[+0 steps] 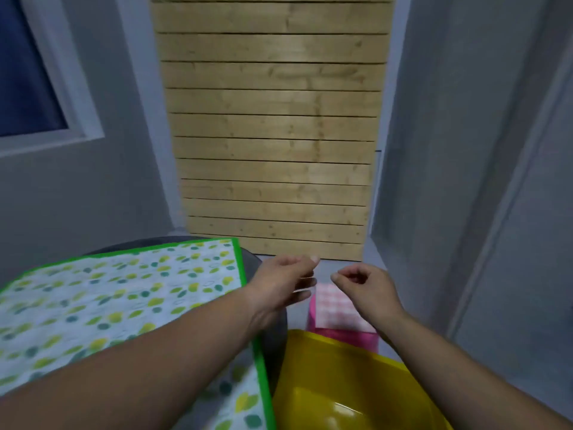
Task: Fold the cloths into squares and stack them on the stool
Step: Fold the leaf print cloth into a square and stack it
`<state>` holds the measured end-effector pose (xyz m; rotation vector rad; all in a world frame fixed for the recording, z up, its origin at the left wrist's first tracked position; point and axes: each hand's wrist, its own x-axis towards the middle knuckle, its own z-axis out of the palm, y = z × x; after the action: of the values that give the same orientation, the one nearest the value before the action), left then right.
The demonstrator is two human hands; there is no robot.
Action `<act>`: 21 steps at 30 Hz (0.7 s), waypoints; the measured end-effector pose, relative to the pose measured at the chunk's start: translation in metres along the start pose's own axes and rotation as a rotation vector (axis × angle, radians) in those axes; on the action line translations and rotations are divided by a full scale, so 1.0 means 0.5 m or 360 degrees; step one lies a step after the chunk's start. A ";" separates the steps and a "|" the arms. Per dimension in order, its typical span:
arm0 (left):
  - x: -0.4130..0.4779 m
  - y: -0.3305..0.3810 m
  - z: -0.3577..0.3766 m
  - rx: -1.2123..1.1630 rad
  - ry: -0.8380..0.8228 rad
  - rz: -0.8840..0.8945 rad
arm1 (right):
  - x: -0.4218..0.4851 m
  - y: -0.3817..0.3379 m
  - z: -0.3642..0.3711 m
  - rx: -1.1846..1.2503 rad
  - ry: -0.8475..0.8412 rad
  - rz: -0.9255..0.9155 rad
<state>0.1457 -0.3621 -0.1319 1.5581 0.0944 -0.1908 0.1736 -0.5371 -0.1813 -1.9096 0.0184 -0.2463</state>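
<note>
Both hands are raised in front of the person, close together but not touching, above a pink stool (313, 318) that stands on the grey floor (366, 268). The left hand (285, 283) reaches in from the lower left, its forearm lying across a spread cloth (124, 293); the fingers (305, 279) are loosely extended and slightly parted, and nothing is held in them. The right hand (362, 287) comes in from the lower right with its fingers curled inward towards the palm, half closed, and it too holds nothing that can be seen. On the stool lies a folded cloth (336, 308) with a pink and white check, seen between the two wrists and partly hidden by the right hand. The spread cloth is white with green and yellow spots and a bright green border; it lies flat over a dark round desk (273, 336), whose rim shows beyond the cloth's far corner and along its right edge. Just beside the desk, at the bottom of the view and in front of the stool, sits a yellow tub (350, 389), its near rim cutting off the stool's lower part. Beyond the hands stands a wall of pale wooden slats (273, 135) between grey walls, with a white-framed window (46, 97) at the upper left.
</note>
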 end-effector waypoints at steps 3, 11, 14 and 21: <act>-0.144 0.004 -0.161 0.0320 -0.0037 0.0104 | -0.101 -0.109 0.059 -0.0123 -0.0331 -0.0169; -0.402 -0.086 -0.457 0.1180 -0.0081 0.0174 | -0.347 -0.246 0.245 -0.0613 -0.1221 -0.0491; -0.442 -0.113 -0.492 0.1384 -0.0038 0.0231 | -0.380 -0.242 0.301 -0.0783 -0.1454 -0.0658; -0.462 -0.177 -0.541 0.1542 -0.0129 0.0479 | -0.412 -0.224 0.369 -0.0936 -0.1624 -0.0913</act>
<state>-0.0811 -0.0780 -0.1810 2.4954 -0.3468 -0.0535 -0.0065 -0.2997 -0.1704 -2.3783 -1.2630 0.4255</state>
